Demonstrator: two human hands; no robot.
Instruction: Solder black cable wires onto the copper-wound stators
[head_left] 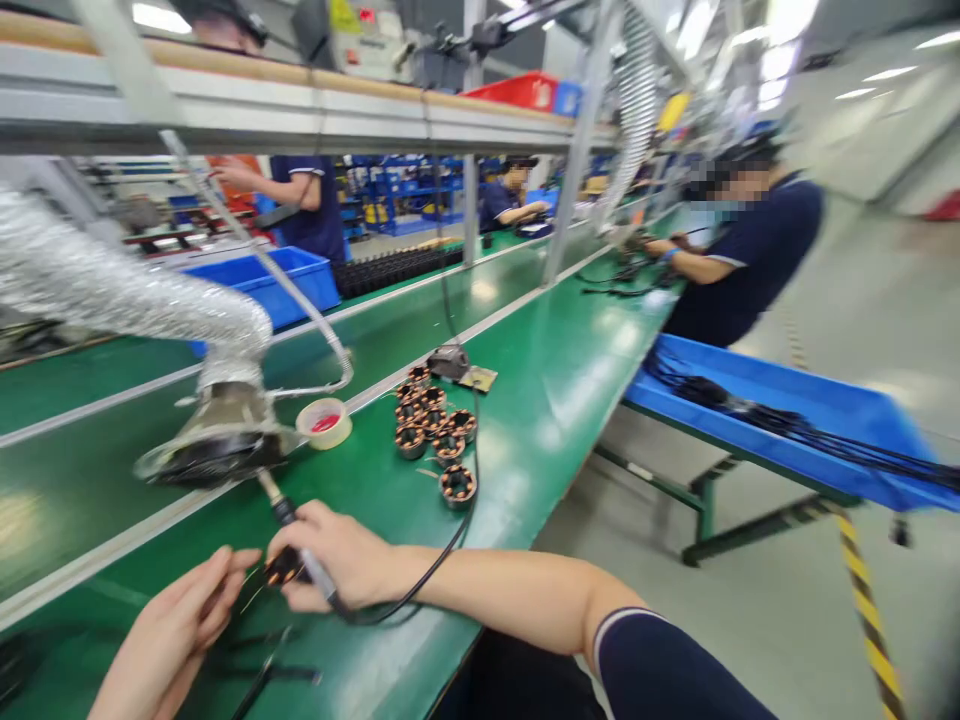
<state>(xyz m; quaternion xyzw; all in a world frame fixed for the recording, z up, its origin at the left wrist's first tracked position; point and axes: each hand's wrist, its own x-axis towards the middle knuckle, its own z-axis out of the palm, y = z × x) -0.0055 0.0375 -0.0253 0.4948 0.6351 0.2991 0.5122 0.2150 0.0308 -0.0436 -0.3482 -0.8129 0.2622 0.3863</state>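
Note:
My right hand (341,555) is wrapped round a soldering iron (319,575), its tip pointing up and away beneath the fume hood (225,430). The same hand also holds a copper-wound motor stator (283,567) by its side. Close to the stator's left edge, my left hand (184,620) has its thumb and fingers pinched together. A thin wire (253,592) runs from the stator towards those fingers; whether they grip it is hard to see. Several more stators (431,415) lie grouped on the green bench (525,440), one (457,486) nearer to me.
A round tub (324,423) with something red inside stands beside the hood. Behind the stators is a grey holder (448,362). Dark cables (262,680) lie near my left hand. At right, a blue tray (810,400) holds black cables; a co-worker (742,250) sits beyond.

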